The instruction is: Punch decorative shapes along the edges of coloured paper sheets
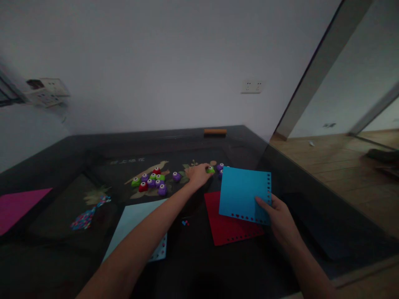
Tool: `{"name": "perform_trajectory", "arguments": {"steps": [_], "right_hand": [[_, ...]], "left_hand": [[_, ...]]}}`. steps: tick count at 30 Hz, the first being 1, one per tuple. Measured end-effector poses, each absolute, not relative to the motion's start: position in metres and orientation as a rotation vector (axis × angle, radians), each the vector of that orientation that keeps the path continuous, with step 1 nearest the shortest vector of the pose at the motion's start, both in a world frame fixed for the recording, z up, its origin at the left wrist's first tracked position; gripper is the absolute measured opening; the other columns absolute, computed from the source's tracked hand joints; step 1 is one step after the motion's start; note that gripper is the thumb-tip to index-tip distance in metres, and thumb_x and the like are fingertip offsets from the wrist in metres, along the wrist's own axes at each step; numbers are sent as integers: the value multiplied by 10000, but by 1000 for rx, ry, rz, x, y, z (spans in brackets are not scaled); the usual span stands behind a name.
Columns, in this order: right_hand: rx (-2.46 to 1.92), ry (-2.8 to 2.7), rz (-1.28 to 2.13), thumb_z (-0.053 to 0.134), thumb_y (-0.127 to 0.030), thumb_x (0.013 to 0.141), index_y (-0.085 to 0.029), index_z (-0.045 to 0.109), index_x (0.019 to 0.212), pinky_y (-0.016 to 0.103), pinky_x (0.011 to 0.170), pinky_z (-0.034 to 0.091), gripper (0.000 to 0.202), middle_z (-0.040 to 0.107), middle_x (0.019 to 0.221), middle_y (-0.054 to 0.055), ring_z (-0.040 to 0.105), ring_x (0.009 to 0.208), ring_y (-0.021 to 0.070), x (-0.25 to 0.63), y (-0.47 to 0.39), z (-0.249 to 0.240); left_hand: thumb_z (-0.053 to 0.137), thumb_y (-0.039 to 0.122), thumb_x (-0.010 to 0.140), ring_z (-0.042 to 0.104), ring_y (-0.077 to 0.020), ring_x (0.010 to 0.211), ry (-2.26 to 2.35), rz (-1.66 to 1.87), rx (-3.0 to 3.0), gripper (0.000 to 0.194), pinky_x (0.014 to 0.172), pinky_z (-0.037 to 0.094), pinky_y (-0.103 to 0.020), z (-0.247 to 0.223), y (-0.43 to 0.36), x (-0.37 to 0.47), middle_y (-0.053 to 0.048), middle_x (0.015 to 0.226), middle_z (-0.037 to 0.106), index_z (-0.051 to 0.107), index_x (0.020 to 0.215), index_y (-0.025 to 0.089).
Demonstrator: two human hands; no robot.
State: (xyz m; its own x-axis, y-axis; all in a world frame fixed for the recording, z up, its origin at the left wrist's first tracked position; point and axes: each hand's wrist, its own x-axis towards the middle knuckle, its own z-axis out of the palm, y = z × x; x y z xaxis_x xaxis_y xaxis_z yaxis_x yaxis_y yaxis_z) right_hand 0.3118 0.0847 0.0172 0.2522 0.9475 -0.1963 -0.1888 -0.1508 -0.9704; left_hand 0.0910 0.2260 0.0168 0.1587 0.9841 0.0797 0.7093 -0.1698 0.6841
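Note:
My left hand [198, 174] reaches across the dark table, its fingers closed around a small green craft punch [211, 170] with an eye-like white top. In my right hand [279, 211], a blue sheet of paper [243, 193] is pinched at its right edge, with rows of punched holes along its right and lower sides. Partly beneath the blue sheet lies a red sheet [218, 226], also punched along its near edge. A pale blue sheet [137, 218] with punched holes is partly covered by my left forearm.
Several purple, red and green punches [151, 182] cluster at left; a lone purple punch [176, 176] and other purple punches [220, 167] sit nearby. Paper confetti [84, 219] and a few bits [185, 223] lie about. A magenta sheet [21, 207] is far left, a brown roll [215, 131] at the back.

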Motion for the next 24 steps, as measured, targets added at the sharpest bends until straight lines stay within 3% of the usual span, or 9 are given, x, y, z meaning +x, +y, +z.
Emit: {"name": "perform_trajectory", "arguments": {"steps": [8,12,18,24], "right_hand": [[-1295,-809,1196,740,-355,658,-210,634,970,420,708,563,360,734,906,47,694,754,265,314,83,15],[-1301,-825,1170,737,-363,656,-202,629,963,423,696,565,363,734,901,54,694,759,272,313,83,16],[-1300,-802,1179,760,-361,625,-197,636,959,431,709,567,392,737,872,52,696,752,273,311,83,18],[-1334,-829,1214,771,-348,613,-199,649,947,404,644,575,386,739,835,47,690,676,249,309,82,16]], "left_hand": [[696,242,736,614,-283,935,1572,753,2001,189,820,442,-363,5,242,110,-128,983,688,678,905,160],[587,283,848,597,-220,949,1499,754,2008,239,829,482,-398,1,250,116,-92,1086,614,600,1046,151],[627,139,772,605,-233,972,1452,926,1959,403,842,466,-375,8,238,103,-144,1148,595,529,1163,148],[515,106,805,609,-177,928,1301,983,1975,331,817,486,-336,18,174,63,-90,1093,609,546,1128,172]]}}
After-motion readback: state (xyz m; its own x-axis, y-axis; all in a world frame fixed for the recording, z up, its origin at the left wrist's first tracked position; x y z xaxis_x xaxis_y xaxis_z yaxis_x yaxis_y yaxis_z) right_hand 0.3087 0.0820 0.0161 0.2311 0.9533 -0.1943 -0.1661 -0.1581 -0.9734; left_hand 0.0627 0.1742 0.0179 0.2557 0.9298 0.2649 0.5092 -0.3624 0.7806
